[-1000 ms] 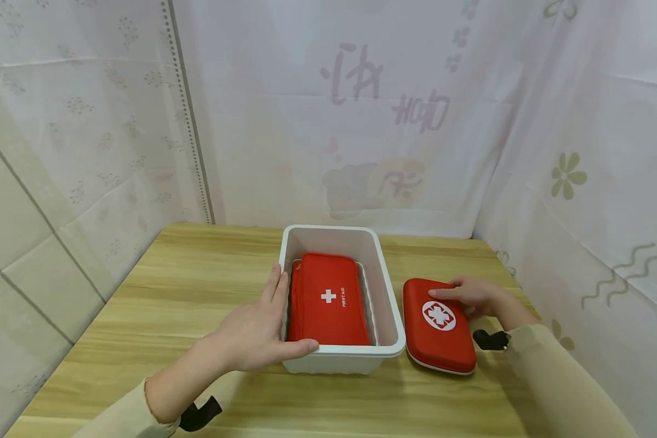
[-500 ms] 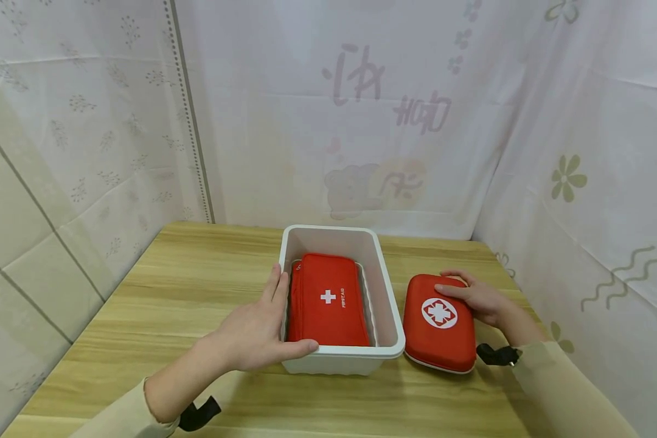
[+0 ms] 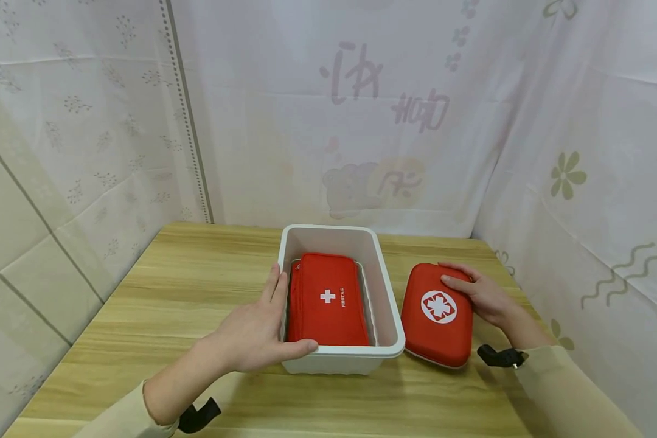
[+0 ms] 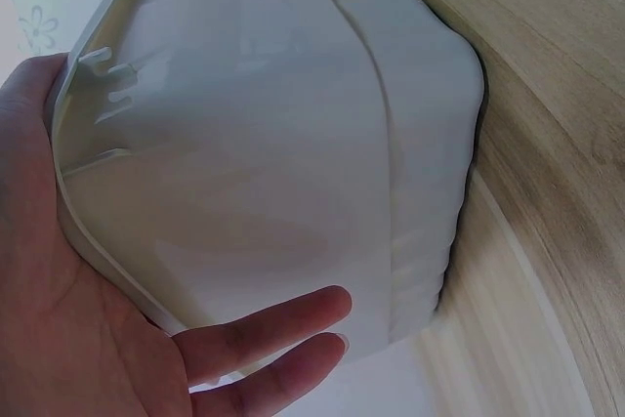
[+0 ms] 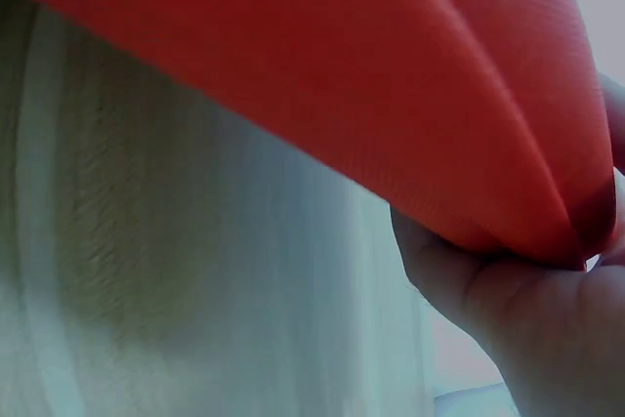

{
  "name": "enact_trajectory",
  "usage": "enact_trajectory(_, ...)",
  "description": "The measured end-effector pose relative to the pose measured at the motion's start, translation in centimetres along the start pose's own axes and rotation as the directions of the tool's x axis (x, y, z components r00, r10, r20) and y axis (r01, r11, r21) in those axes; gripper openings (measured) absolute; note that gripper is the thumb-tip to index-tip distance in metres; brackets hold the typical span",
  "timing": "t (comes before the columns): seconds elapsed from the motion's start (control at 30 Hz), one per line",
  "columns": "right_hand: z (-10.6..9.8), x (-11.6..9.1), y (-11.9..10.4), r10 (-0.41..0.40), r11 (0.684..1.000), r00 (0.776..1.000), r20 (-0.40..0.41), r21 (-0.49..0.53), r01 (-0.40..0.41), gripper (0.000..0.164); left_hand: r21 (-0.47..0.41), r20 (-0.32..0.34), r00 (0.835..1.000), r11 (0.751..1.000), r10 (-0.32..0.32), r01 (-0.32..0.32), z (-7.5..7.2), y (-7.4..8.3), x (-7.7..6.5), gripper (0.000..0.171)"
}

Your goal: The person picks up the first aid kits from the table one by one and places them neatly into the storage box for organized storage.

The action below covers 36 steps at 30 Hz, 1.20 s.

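Observation:
My left hand [image 3: 254, 331] rests against the near left corner of a white plastic bin [image 3: 334, 363]. Its thumb lies along the front rim and its straight fingers reach along the left side; in the left wrist view two fingers [image 4: 269, 334] stretch over the outer wall. Inside the bin lies a flat red first aid pouch [image 3: 334, 322] with a white cross. To the right, my right hand [image 3: 487, 298] grips the far right corner of a red hard first aid case [image 3: 435, 340], thumb on top. The case's far end is tilted up.
A wood-grain table [image 3: 208, 274] bears the bin and the case. Pale patterned curtains [image 3: 285, 121] hang behind it and along both sides. Beneath the red pouch, part of a grey lining or other item [image 3: 368, 304] shows along the bin's right side.
My right hand has shifted its hold to the case's far right corner and raised that end off the table, moving the case slightly left. The left hand and bin stay put.

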State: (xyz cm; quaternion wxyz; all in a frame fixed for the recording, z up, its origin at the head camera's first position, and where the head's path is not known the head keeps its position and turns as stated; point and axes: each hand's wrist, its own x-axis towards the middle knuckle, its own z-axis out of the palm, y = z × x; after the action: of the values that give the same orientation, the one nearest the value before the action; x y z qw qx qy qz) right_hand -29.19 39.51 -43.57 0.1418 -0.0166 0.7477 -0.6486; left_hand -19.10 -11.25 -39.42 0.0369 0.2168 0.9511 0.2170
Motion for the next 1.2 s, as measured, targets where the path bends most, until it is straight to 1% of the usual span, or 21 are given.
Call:
enact_trajectory(0.17, 0.0, -0.1, -0.9, -0.014, 0.999, 1.0, -0.001, 0.03, 0.014, 0.038, -0.003, 0.0, 1.0, 1.0, 0.0, 0.0, 0.0, -0.1, 0.0, 0.139)
enact_trajectory(0.27, 0.0, -0.4, -1.5, -0.025, 0.999, 1.0, -0.004, 0.041, 0.025, 0.036, -0.005, 0.004, 1.0, 1.0, -0.003, 0.003, 0.0, -0.1, 0.0, 0.14)
enact_trajectory(0.57, 0.0, -1.6, -3.4, -0.051, 0.998, 0.999, 0.017, 0.024, 0.05, 0.034, -0.004, -0.003, 1.0, 1.0, 0.003, -0.003, 0.2, -0.1, 0.1, 0.139)
enact_trajectory(0.67, -0.2, -1.8, -4.1, -0.054, 0.998, 0.998, 0.009, 0.024, 0.054, 0.034, -0.009, -0.003, 1.0, 1.0, 0.002, -0.002, 0.1, -0.1, 0.1, 0.139)
enact_trajectory(0.8, -0.5, -2.2, -5.0, -0.07, 0.996, 0.998, 0.004, 0.054, 0.069, 0.033, -0.015, -0.001, 1.0, 1.0, -0.004, 0.004, 0.0, 0.0, 0.1, 0.14)
enact_trajectory(0.93, -0.6, -2.4, -5.8, -0.094, 0.993, 0.995, 0.02, 0.073, 0.092, 0.034, -0.017, 0.002, 1.0, 1.0, -0.008, 0.008, -0.1, 0.0, 0.0, 0.14)
enact_trajectory(1.2, -0.6, -2.7, -7.2, -0.087, 0.994, 0.996, 0.006, 0.074, 0.087, 0.034, -0.016, 0.001, 1.0, 1.0, -0.004, 0.004, 0.0, -0.1, 0.0, 0.14)
